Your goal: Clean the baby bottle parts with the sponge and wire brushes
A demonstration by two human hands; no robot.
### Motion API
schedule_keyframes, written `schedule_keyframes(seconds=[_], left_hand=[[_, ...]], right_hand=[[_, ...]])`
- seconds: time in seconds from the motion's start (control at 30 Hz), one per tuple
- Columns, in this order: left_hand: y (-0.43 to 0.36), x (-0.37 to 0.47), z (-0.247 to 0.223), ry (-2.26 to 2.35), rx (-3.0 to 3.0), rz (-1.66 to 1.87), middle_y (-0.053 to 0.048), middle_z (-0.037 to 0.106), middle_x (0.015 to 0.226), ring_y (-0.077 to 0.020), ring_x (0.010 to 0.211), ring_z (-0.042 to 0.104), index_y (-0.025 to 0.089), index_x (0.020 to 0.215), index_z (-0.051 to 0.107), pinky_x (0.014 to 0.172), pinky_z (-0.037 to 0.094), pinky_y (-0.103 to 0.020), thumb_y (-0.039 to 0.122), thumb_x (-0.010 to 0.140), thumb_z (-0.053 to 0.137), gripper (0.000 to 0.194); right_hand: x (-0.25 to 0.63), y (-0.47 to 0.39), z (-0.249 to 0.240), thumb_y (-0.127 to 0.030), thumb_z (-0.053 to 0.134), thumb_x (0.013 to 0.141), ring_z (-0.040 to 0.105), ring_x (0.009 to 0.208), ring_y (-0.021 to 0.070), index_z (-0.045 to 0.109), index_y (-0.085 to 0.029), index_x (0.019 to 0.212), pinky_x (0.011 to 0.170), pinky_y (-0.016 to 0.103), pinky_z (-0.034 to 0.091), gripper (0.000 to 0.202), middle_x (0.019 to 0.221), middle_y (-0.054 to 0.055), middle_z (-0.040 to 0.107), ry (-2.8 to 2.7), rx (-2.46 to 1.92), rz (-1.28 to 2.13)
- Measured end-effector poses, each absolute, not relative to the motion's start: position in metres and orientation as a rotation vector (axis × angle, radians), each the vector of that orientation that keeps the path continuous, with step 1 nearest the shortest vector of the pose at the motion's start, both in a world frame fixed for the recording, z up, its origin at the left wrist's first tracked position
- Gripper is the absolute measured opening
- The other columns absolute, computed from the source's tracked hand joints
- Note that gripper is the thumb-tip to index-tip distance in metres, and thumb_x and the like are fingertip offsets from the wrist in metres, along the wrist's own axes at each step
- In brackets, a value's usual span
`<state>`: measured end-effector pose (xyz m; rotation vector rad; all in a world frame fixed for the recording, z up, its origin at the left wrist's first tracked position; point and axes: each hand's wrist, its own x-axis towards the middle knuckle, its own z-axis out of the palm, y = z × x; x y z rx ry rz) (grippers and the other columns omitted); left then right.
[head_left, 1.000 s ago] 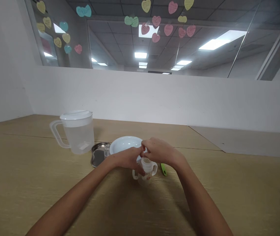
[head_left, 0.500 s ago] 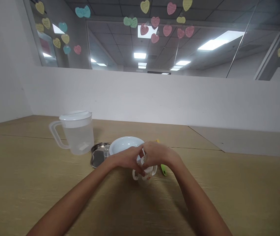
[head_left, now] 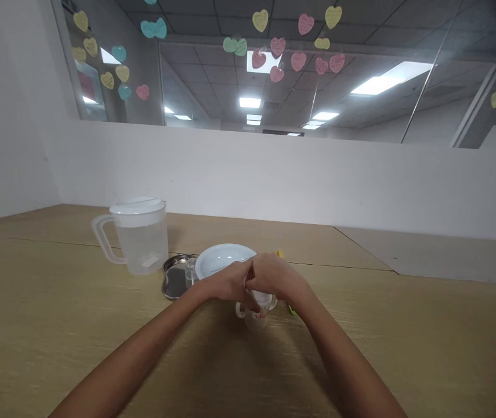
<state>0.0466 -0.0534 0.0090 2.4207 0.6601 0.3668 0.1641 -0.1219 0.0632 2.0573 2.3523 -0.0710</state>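
The left hand (head_left: 229,281) is partly closed around the two-handled bottle (head_left: 259,317), upright beneath both hands. The right hand (head_left: 274,274) curls over its top, fingertips hidden; I cannot tell what they grip. Firm, gentle left-hand support should prevent tipping.

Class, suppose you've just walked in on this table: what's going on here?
A person has both bare hands at a small two-handled bottle on the table. The left hand holds its near side, while the right hand bends over the top; what those fingers grasp is hidden. Behind is a white bowl, with a metal tray and lidded jug to its left.
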Motion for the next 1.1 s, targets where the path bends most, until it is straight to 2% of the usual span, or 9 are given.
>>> schedule_keyframes(seconds=[0.17,0.37,0.53,0.63,0.73,0.8,0.9,1.0,1.1], left_hand=[[-0.056,0.048,0.010,0.688,2.418,0.345,-0.001,0.064,0.097,-0.0242,0.088,0.059,0.020,0.108,0.051,0.066,0.045,-0.027,0.026,0.048,0.077,0.066],[-0.058,0.048,0.012,0.714,2.501,0.301,-0.002,0.064,0.094,-0.0236,0.084,0.060,0.020,0.107,0.051,0.066,0.043,-0.027,0.032,0.050,0.077,0.064],[-0.062,0.048,0.016,0.700,2.593,0.270,-0.003,0.062,0.097,-0.0231,0.083,0.059,0.022,0.124,0.041,0.066,0.041,-0.027,0.039,0.053,0.076,0.082],[-0.066,0.046,0.021,0.676,2.673,0.270,-0.004,0.061,0.101,-0.0258,0.093,0.057,0.026,0.136,0.028,0.078,0.041,-0.031,0.043,0.054,0.075,0.096],[-0.067,0.037,0.034,0.697,2.703,0.281,-0.008,0.053,0.122,-0.0298,0.112,0.047,0.024,0.140,0.023,0.092,0.035,-0.035,0.049,0.053,0.075,0.105],[-0.064,0.025,0.047,0.741,2.685,0.333,-0.010,0.046,0.132,-0.0297,0.119,0.041,0.021,0.141,0.021,0.098,0.031,-0.035,0.054,0.054,0.073,0.107],[-0.055,-0.003,0.067,0.925,2.661,0.485,-0.009,0.043,0.136,-0.0265,0.122,0.040,0.021,0.141,0.022,0.100,0.030,-0.032,0.060,0.064,0.063,0.096],[-0.040,-0.031,0.079,1.192,2.693,0.618,-0.009,0.046,0.133,-0.0254,0.120,0.042,0.021,0.139,0.027,0.098,0.031,-0.033,0.062,0.076,0.048,0.078],[-0.023,-0.049,0.077,1.482,2.724,0.506,-0.014,0.052,0.127,-0.0282,0.118,0.045,0.015,0.137,0.033,0.096,0.032,-0.035,0.058,0.079,0.043,0.072]], right_hand=[[0.162,-0.123,0.062,-0.025,0.051,0.074,0.063,0.073,0.0199,0.069,-0.016,0.085,0.053,0.024,0.039,0.023,0.085,0.009,0.068,2.314,2.080,0.008],[0.165,-0.121,0.059,-0.033,0.056,0.070,0.062,0.072,0.0206,0.068,-0.016,0.081,0.049,0.024,0.036,0.023,0.079,0.009,0.067,2.315,2.120,0.013],[0.178,-0.133,0.071,-0.036,0.063,0.066,0.059,0.058,0.0147,0.066,-0.018,0.080,0.045,0.022,0.032,0.023,0.072,0.004,0.065,2.399,2.090,-0.181],[0.198,-0.145,0.085,-0.043,0.064,0.068,0.054,0.046,0.0094,0.062,-0.017,0.092,0.043,0.021,0.033,0.036,0.079,0.004,0.065,2.426,2.193,-0.373],[0.224,-0.145,0.091,-0.053,0.059,0.071,0.056,0.043,0.0118,0.055,-0.014,0.109,0.041,0.022,0.037,0.054,0.076,0.006,0.064,2.314,2.420,-0.521],[0.241,-0.133,0.087,-0.056,0.054,0.075,0.058,0.044,0.0145,0.052,-0.011,0.112,0.043,0.023,0.041,0.058,0.070,0.007,0.063,2.249,2.515,-0.536],[0.260,-0.102,0.069,-0.049,0.051,0.080,0.059,0.045,0.0171,0.055,-0.006,0.101,0.045,0.026,0.045,0.048,0.065,0.011,0.063,2.088,2.535,-0.631],[0.267,-0.071,0.044,-0.041,0.051,0.082,0.059,0.044,0.0179,0.056,-0.003,0.095,0.046,0.028,0.047,0.041,0.064,0.014,0.063,1.905,2.498,-0.689],[0.267,-0.051,0.020,-0.036,0.054,0.080,0.060,0.046,0.0206,0.059,-0.003,0.085,0.048,0.029,0.047,0.034,0.056,0.012,0.061,1.813,2.445,-0.739]])
